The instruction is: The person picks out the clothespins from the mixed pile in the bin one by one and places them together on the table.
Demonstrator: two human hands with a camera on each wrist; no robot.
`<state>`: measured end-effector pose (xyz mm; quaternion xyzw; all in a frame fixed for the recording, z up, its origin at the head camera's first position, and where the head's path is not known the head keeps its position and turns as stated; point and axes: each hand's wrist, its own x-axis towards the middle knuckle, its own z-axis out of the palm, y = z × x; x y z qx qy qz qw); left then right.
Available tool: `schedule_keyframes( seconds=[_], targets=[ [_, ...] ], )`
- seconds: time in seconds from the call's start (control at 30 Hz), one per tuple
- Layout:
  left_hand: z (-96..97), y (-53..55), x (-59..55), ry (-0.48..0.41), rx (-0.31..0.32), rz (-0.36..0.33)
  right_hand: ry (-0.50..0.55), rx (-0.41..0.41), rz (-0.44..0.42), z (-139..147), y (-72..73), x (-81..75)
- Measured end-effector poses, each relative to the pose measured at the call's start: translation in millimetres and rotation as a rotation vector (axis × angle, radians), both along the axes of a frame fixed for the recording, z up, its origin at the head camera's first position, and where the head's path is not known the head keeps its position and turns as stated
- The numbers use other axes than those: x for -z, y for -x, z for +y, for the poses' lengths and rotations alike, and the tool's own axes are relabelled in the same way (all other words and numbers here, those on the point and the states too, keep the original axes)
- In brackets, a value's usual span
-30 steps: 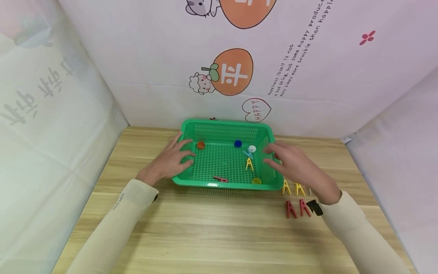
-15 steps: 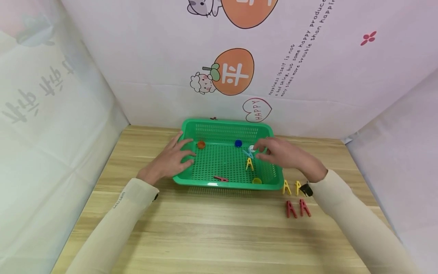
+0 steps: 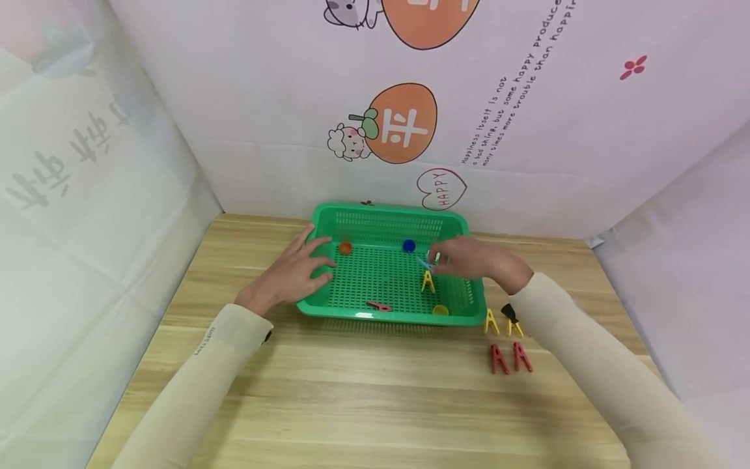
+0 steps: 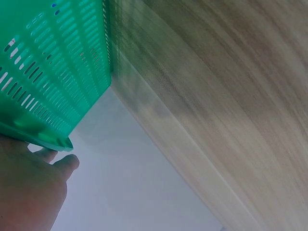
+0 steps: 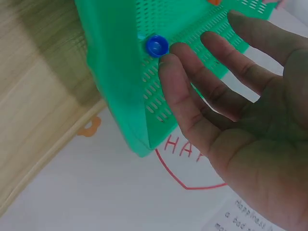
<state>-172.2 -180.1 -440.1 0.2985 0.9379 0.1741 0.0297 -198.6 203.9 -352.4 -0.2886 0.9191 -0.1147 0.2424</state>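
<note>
A green plastic basket (image 3: 375, 316) stands on the wooden table. My left hand (image 3: 290, 270) rests at its left rim with fingers spread, seen also at the rim (image 4: 36, 137) in the left wrist view. Inside the basket's right part, my right hand (image 3: 469, 257) reaches down with bent, parted fingers and nothing between them. Its fingertips are right at a light blue clothespin (image 3: 423, 262) and a white cap (image 3: 433, 255), both partly hidden. Just below lies a yellow clothespin (image 3: 428, 283). A blue cap (image 3: 409, 245), an orange cap (image 3: 345, 247), a yellow cap (image 3: 441, 311) and a red clothespin (image 3: 379, 306) lie around.
Right of the basket, two yellow clothespins (image 3: 491, 322) and two red clothespins (image 3: 499, 358) lie on the wooden table (image 3: 363, 397), near the right forearm. A printed white cloth wall (image 3: 263, 169) rises close behind the basket, with more cloth on both sides.
My right hand has moved left and inward over the basket, from its right rim to the light blue clothespin and white cap. The left hand stays at the left rim.
</note>
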Motion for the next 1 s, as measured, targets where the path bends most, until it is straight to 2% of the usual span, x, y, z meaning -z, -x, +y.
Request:
schedule_keyframes(
  seconds=[0.3, 0.47, 0.8, 1.0],
  targets=[
    [-0.4, 2.0, 2.1, 0.0, 0.008, 0.014, -0.158, -0.003, -0.071, -11.1, 11.5, 10.2],
    [0.0, 1.6, -0.1, 0.005, -0.001, -0.007, -0.254, -0.023, -0.096, -17.3, 14.7, 16.8],
    [-0.1, 1.3, 0.9, 0.024, -0.01, -0.014, -0.361, -0.014, -0.157, -34.8, 15.0, 21.9],
    [-0.8, 1.0, 0.9, 0.019, -0.011, -0.011, -0.379, -0.015, -0.172, -38.2, 14.5, 27.7]
  ],
)
